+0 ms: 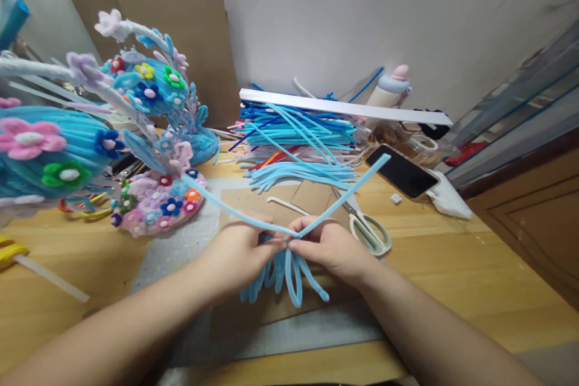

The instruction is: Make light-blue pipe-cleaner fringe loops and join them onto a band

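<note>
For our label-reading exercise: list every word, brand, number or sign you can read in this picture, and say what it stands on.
None can be read. The phone screen is dark, the white strip is blank, and the bottle shows no legible label.

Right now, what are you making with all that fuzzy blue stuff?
A person's left hand and right hand pinch a bundle of light blue pipe cleaners together over a cardboard sheet. Two ends cross and stick up; loops hang below. More pipe cleaners are piled behind, scissors lie to the right, and flowery pipe-cleaner decorations sit left.
</note>
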Motion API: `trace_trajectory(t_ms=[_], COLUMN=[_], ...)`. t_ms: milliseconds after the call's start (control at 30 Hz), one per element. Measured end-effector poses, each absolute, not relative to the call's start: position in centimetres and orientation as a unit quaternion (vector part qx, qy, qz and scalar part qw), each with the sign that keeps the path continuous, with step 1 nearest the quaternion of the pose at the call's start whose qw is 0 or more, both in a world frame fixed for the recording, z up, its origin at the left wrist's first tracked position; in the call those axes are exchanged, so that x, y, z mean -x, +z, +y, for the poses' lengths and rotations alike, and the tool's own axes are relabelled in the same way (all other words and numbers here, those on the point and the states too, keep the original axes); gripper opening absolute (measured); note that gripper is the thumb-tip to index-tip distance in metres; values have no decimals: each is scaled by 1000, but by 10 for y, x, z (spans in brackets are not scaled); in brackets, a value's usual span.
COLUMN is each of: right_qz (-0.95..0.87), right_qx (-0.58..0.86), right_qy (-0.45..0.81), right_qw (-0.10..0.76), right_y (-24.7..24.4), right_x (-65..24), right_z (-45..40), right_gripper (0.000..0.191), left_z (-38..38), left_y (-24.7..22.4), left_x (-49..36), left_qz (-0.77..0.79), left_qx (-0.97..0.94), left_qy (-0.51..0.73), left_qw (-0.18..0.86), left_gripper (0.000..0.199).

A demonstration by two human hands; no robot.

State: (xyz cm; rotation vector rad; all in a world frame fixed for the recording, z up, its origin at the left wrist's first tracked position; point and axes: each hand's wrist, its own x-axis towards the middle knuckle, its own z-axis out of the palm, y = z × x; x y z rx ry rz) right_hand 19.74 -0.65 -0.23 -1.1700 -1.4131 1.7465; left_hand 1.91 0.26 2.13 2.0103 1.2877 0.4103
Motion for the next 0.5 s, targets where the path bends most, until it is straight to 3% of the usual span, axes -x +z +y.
trace_trajectory(t_ms=[267,500], right_qz=[-520,-480], right_qx=[452,424], right_qy=[651,695], right_qw=[319,326], right_y=[-3,-5], right_x=[-201,-200], right_z=[-5,-4], right_gripper=[18,21], left_z=[5,8], left_y=[20,19], left_x=[-15,-13], left_qz=[498,482], left_qx=[-794,-753], left_qy=[126,137], left_qw=[325,426], left_gripper=[26,30])
